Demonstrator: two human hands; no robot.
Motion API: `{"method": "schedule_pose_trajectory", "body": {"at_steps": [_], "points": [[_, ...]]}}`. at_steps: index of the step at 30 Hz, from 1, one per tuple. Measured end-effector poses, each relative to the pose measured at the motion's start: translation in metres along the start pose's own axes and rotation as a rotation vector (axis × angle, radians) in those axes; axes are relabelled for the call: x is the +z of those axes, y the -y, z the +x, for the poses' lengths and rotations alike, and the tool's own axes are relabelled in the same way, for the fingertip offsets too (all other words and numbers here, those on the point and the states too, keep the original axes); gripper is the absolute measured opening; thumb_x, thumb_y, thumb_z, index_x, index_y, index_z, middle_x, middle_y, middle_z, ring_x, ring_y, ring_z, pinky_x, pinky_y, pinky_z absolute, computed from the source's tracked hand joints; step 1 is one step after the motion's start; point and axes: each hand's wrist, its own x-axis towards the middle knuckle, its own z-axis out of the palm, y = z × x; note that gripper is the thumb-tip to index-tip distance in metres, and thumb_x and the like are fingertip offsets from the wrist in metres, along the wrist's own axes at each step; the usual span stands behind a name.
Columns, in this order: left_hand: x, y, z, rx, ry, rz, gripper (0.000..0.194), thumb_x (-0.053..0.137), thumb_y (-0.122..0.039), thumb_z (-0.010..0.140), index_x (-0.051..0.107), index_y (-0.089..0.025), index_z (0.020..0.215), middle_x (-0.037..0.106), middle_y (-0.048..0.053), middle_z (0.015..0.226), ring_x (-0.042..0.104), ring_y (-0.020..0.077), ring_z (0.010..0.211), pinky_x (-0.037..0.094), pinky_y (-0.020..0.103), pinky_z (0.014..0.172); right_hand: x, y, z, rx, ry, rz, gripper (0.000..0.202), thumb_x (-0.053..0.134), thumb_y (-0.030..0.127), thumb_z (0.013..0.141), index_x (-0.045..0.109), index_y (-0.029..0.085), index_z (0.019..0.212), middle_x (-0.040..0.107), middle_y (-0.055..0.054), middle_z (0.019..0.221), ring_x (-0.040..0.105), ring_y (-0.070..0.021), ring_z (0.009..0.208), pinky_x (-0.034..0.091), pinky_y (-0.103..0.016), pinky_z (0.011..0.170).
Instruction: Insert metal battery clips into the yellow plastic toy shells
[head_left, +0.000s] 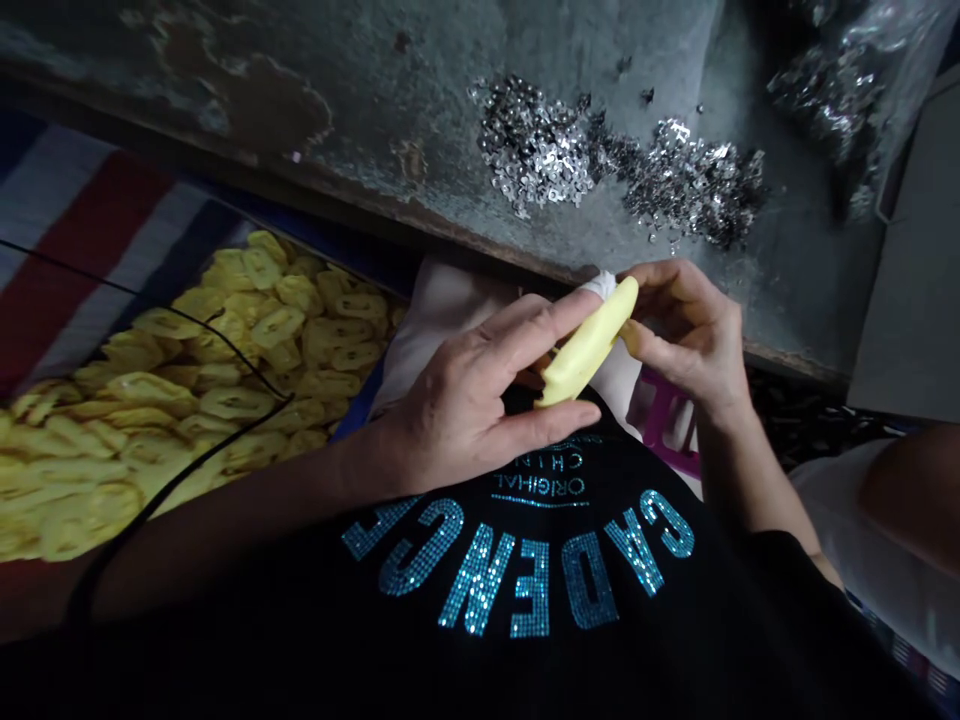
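Note:
My left hand (480, 390) grips a smooth, pale yellow plastic piece (589, 345), its thumb along the lower side and its fingers on the far side. One left fingertip is wrapped in white tape (602, 284). The piece is tilted, its upper end toward my right hand (694, 330). There the right thumb and index finger are bent together against the piece's right edge; anything small between them is hidden. Just beyond both hands, two heaps of small shiny metal clips (536, 145) lie on the worn grey metal tabletop (420, 90).
At the left, a large pile of yellow oval pieces (232, 400) rests on a striped sheet (97, 230). A black cable (180, 440) crosses over them. A clear plastic bag with metal parts (840, 90) stands at the back right. Another person's leg (911, 490) shows at right.

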Motion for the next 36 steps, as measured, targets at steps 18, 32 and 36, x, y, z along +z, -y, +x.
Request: {"method": "schedule_pose_trajectory", "body": {"at_steps": [18, 32, 36], "points": [[0.009, 0.024, 0.016, 0.297, 0.276, -0.074, 0.131, 0.109, -0.065, 0.066, 0.049, -0.031, 0.177, 0.069, 0.014, 0.146, 0.074, 0.0364, 0.130, 0.069, 0.050, 0.112, 0.017, -0.022, -0.035, -0.508, -0.444, -0.281, 0.040, 0.078, 0.056, 0.102, 0.075, 0.033, 0.136, 0.079, -0.004, 0.097, 0.076, -0.0271, 0.077, 0.066, -0.047, 0.067], [-0.001, 0.028, 0.012, -0.086, -0.310, -0.001, 0.046, 0.075, -0.061, 0.109, 0.071, -0.021, 0.132, 0.082, 0.002, 0.088, 0.079, 0.0171, 0.068, 0.065, 0.027, 0.063, 0.039, -0.011, -0.035, 0.209, -0.184, 0.329, 0.040, 0.100, 0.046, 0.090, 0.080, 0.030, 0.121, 0.082, 0.002, 0.100, 0.078, -0.0154, 0.087, 0.065, -0.028, 0.081], [-0.017, 0.033, 0.022, -0.315, 0.011, -0.249, 0.040, 0.076, -0.057, 0.109, 0.074, -0.019, 0.119, 0.081, 0.001, 0.086, 0.075, 0.0150, 0.057, 0.053, 0.020, 0.041, 0.014, 0.000, -0.007, 0.253, 0.014, 0.391, 0.052, 0.104, 0.042, 0.087, 0.083, 0.030, 0.133, 0.085, 0.000, 0.118, 0.078, -0.0151, 0.100, 0.064, -0.028, 0.093]]}}
